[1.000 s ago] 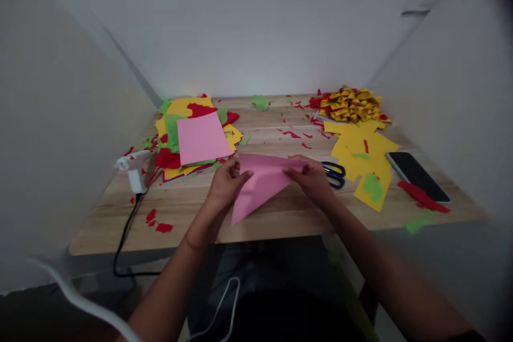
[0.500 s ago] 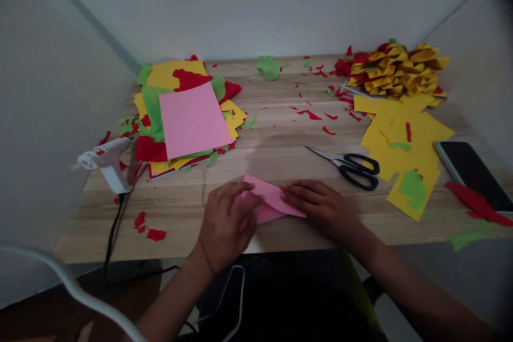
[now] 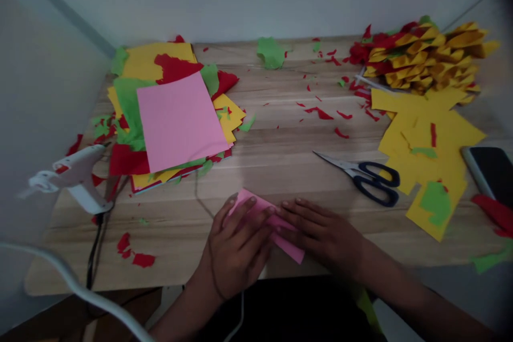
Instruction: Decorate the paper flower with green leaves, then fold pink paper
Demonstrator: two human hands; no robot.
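A folded piece of pink paper lies slantwise near the table's front edge. Across its left part rests my left hand, open, with fingers apart and stretched over the paper. My right hand lies flat on the paper's right side, fingers extended, their tips close to those of the left. Much of the paper is hidden under both hands. To the right of my right hand are scissors with dark handles, blades pointing left. A larger pink sheet tops a pile of coloured paper at the left.
A white glue gun with a black cord stands at the left. Crumpled yellow and red paper lies at the back right, above flat yellow sheets. A phone sits at the right edge. Red and green scraps are scattered about.
The raised flap of the pink paper now lies flat as a narrower strip. My left hand has come down onto it, fingers spreading, and my right hand has moved closer. The view has shifted slightly.
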